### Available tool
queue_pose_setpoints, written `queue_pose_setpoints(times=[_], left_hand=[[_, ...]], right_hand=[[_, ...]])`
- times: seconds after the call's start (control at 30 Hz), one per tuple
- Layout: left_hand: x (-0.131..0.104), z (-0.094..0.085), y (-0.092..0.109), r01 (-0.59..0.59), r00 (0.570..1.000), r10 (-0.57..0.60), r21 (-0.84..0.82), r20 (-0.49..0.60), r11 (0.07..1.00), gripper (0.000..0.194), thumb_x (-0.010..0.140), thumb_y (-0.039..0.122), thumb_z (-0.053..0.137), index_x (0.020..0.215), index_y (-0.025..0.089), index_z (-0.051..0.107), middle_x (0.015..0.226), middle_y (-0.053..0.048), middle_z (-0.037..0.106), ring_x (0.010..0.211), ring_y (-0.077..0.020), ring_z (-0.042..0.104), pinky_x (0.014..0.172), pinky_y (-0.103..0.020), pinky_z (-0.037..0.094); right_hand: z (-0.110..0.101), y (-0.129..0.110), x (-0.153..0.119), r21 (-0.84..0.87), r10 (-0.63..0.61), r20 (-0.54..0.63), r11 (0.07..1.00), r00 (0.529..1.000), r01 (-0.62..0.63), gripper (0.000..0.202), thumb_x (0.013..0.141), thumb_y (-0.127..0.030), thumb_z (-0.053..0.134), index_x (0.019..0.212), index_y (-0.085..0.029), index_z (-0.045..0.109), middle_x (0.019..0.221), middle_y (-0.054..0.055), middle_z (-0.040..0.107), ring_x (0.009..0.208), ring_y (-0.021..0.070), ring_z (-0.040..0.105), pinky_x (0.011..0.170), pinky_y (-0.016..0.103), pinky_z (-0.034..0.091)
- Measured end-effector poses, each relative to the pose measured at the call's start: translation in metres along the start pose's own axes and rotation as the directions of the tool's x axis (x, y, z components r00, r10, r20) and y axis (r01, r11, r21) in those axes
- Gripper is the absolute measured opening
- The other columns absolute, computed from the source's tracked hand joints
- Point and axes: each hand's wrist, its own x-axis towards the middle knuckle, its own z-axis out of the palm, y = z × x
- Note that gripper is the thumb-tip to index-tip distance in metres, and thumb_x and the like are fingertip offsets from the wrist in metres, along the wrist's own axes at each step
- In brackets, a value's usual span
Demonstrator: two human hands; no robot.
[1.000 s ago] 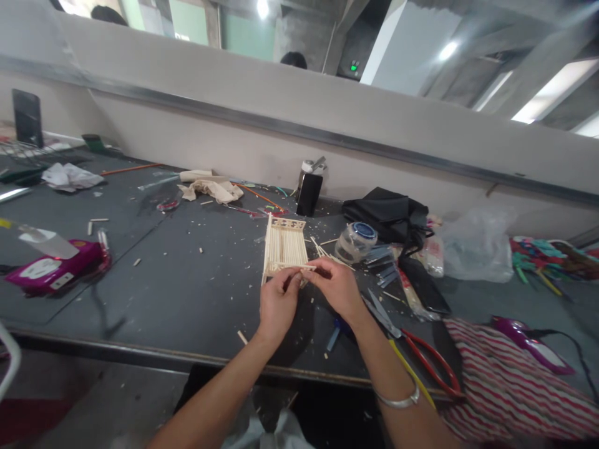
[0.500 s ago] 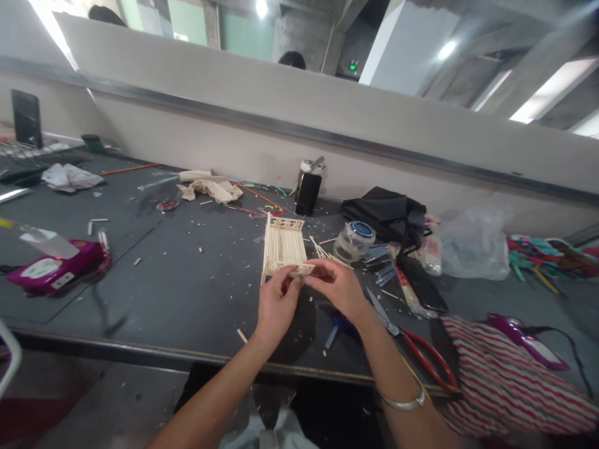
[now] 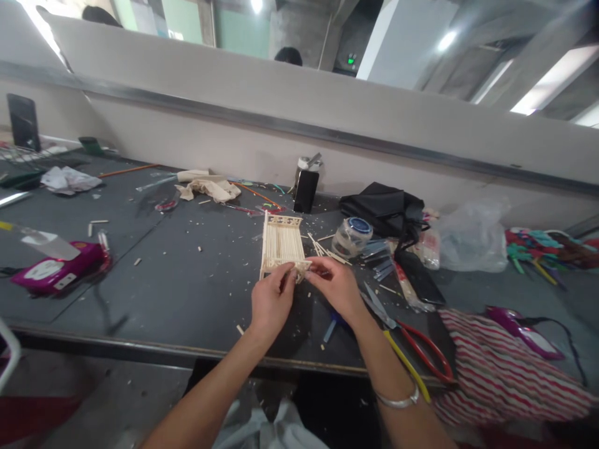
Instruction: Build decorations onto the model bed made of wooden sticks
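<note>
A small model built of thin wooden sticks [image 3: 284, 242], shaped like a little bed with a low rail at its far end, lies on the dark table. My left hand [image 3: 271, 304] pinches its near end between thumb and forefinger. From the other side, my right hand [image 3: 337, 288] has its fingertips closed on the right corner of that same near end. The fingers partly hide the near rail and whatever small piece is there. Loose wooden sticks [image 3: 325, 251] lie just beyond my right hand.
Scissors with red handles [image 3: 423, 349] and a yellow-handled tool [image 3: 406, 362] lie by my right forearm. A jar [image 3: 352, 238], clear glue sticks [image 3: 381, 260], a phone [image 3: 420, 277] and striped cloth [image 3: 500, 368] are rightward. A purple glue gun [image 3: 533, 333] rests behind the cloth.
My right forearm has shifted slightly, showing more of the yellow handle. The fingers have moved a little at the model's near end, and the whole view has shifted slightly.
</note>
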Motion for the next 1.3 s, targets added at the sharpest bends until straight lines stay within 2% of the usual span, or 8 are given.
queue_pose_setpoints(times=[0.13, 0.43, 0.8, 0.93, 1.07, 1.13, 1.2, 1.3], left_hand=[[0.004, 0.003, 0.002, 0.005, 1.000, -0.005, -0.038, -0.004, 0.999, 0.020, 0.088, 0.027, 0.055, 0.099, 0.023, 0.071, 0.091, -0.003, 0.075, 0.076, -0.0182, 0.068, 0.072, -0.028, 0.049], [0.006, 0.009, 0.001, 0.023, 1.000, -0.023, -0.087, -0.005, 0.996, 0.017, 0.087, 0.024, 0.055, 0.094, 0.023, 0.071, 0.088, 0.000, 0.075, 0.076, -0.0153, 0.067, 0.075, -0.025, 0.049], [0.007, 0.009, 0.002, 0.021, 1.000, -0.023, -0.106, -0.016, 0.994, 0.016, 0.087, 0.023, 0.056, 0.093, 0.021, 0.071, 0.089, -0.001, 0.075, 0.078, -0.0158, 0.068, 0.075, -0.025, 0.049], [0.004, 0.008, 0.001, 0.003, 1.000, -0.004, -0.066, -0.009, 0.998, 0.018, 0.087, 0.024, 0.056, 0.097, 0.021, 0.070, 0.089, -0.002, 0.074, 0.074, -0.0155, 0.067, 0.069, -0.025, 0.048], [-0.005, -0.006, 0.002, -0.065, 0.998, 0.066, 0.061, -0.024, 0.996, 0.022, 0.086, 0.025, 0.057, 0.105, 0.020, 0.067, 0.071, 0.000, 0.071, 0.058, -0.0137, 0.062, 0.057, -0.024, 0.045], [-0.004, -0.021, 0.009, -0.216, 0.975, 0.220, 0.122, -0.020, 0.969, 0.018, 0.087, 0.024, 0.056, 0.100, 0.020, 0.067, 0.076, -0.001, 0.071, 0.063, -0.0134, 0.063, 0.060, -0.023, 0.045], [0.004, -0.039, 0.021, -0.374, 0.921, 0.388, 0.211, -0.027, 0.903, 0.016, 0.087, 0.023, 0.054, 0.093, 0.019, 0.069, 0.079, -0.003, 0.069, 0.067, -0.0137, 0.061, 0.063, -0.024, 0.044], [0.019, -0.067, 0.049, -0.403, 0.910, 0.413, 0.317, 0.038, 0.859, 0.015, 0.084, 0.024, 0.057, 0.092, 0.019, 0.069, 0.077, -0.003, 0.063, 0.062, -0.0130, 0.054, 0.059, -0.025, 0.041]], right_hand=[[0.004, 0.003, 0.006, -0.014, -0.019, 0.025, 1.000, 1.000, 0.019, 0.013, 0.074, -0.025, 0.065, 0.084, -0.018, 0.069, 0.077, 0.003, 0.069, 0.070, 0.0166, 0.062, 0.067, 0.028, 0.049], [0.004, 0.004, 0.010, -0.007, -0.032, 0.037, 0.999, 0.999, 0.032, 0.010, 0.072, -0.022, 0.063, 0.080, -0.018, 0.067, 0.074, 0.000, 0.066, 0.068, 0.0151, 0.060, 0.064, 0.026, 0.047], [0.004, 0.007, 0.011, 0.046, -0.007, 0.039, 0.999, 0.999, 0.005, 0.012, 0.072, -0.023, 0.064, 0.081, -0.017, 0.068, 0.074, 0.001, 0.067, 0.069, 0.0156, 0.061, 0.065, 0.026, 0.048], [0.005, 0.009, 0.008, 0.094, 0.007, 0.047, 0.995, 0.999, -0.012, 0.017, 0.073, -0.026, 0.065, 0.087, -0.016, 0.069, 0.077, 0.003, 0.070, 0.070, 0.0168, 0.063, 0.066, 0.028, 0.049], [0.004, 0.009, 0.004, 0.145, 0.017, 0.032, 0.989, 0.999, -0.021, 0.027, 0.072, -0.026, 0.067, 0.097, -0.017, 0.068, 0.084, 0.005, 0.071, 0.075, 0.0176, 0.065, 0.069, 0.028, 0.051], [0.002, 0.008, 0.004, 0.154, 0.022, 0.015, 0.988, 1.000, -0.024, 0.025, 0.071, -0.026, 0.068, 0.095, -0.017, 0.069, 0.083, 0.004, 0.071, 0.075, 0.0174, 0.065, 0.069, 0.028, 0.050], [0.000, 0.005, 0.004, 0.159, 0.028, -0.006, 0.987, 1.000, -0.027, 0.022, 0.069, -0.023, 0.069, 0.091, -0.018, 0.071, 0.080, 0.003, 0.071, 0.073, 0.0168, 0.064, 0.068, 0.028, 0.050], [-0.005, -0.005, -0.001, 0.164, 0.050, -0.087, 0.986, 0.995, -0.035, 0.019, 0.069, -0.022, 0.070, 0.088, -0.019, 0.072, 0.079, 0.002, 0.069, 0.072, 0.0160, 0.062, 0.067, 0.027, 0.048]])
